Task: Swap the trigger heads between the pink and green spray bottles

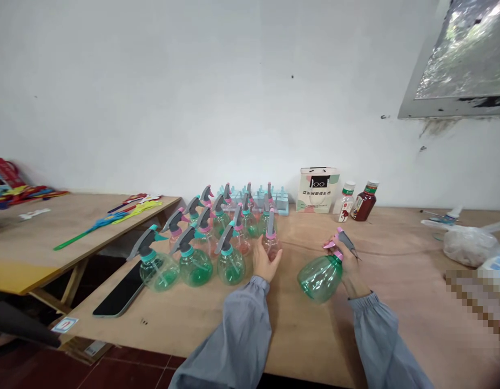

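My right hand (pixel 348 265) grips a green spray bottle (pixel 321 276) by its neck. That bottle has a pink collar and a grey-and-pink trigger head, and it leans to one side over the table. My left hand (pixel 266 260) is curled round the near side of a pink spray bottle (pixel 271 240), at the right end of a group. Several more bottles stand close together to its left, among them a green spray bottle with a teal collar (pixel 231 266) and another green one (pixel 195 267). My left fingers partly hide the pink bottle's body.
A black phone (pixel 119 290) lies at the left table edge. Behind the bottles is a light-blue rack (pixel 282 201). A paper bag (pixel 317 190), a white bottle (pixel 346 202) and a dark red bottle (pixel 364 202) stand by the wall. Plastic bags (pixel 471 246) lie at right.
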Action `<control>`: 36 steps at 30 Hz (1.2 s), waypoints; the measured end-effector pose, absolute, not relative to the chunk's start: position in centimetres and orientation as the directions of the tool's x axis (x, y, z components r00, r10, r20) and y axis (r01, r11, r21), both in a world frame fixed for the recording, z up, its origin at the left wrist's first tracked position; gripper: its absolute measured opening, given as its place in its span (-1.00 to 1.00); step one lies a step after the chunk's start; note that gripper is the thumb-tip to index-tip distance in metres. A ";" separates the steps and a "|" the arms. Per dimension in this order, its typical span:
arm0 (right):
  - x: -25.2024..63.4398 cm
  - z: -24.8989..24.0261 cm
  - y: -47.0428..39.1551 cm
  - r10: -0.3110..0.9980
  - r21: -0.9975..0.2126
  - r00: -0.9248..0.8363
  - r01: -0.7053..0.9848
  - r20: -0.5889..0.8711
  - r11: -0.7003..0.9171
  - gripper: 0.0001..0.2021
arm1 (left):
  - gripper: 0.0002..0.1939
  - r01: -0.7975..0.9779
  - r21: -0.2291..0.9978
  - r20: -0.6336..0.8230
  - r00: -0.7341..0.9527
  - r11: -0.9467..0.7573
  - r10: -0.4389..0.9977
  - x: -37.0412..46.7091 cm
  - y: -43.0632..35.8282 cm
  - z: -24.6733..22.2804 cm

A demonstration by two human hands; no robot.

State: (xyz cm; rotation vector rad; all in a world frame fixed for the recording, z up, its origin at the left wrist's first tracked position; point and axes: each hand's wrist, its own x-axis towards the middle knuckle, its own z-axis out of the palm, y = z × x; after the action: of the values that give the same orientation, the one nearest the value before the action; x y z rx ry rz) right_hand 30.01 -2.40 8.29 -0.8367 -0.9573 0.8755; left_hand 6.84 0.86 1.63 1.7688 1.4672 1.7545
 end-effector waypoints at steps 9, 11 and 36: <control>28.8 8.2 -3.0 0.901 -0.865 0.206 -0.264 0.381 0.426 -0.67 | -0.22 0.398 0.759 0.603 -0.132 -0.515 0.786 5.6 0.1 1.4; 28.7 8.2 -3.0 0.898 -0.863 0.224 -0.265 0.378 0.429 -0.66 | -0.23 0.393 0.770 0.588 -0.133 -0.503 0.798 5.6 0.0 1.5; 27.8 7.6 -3.1 0.925 -0.812 0.239 -0.447 0.297 0.376 -0.71 | -0.22 0.474 0.674 0.666 -0.056 -0.567 0.744 5.5 0.7 0.8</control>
State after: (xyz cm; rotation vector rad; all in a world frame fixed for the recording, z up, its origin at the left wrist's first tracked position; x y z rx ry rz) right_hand 27.83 -3.09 7.55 -0.6609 -0.8779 1.0385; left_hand 5.46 0.68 0.78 1.9790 1.3163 1.6688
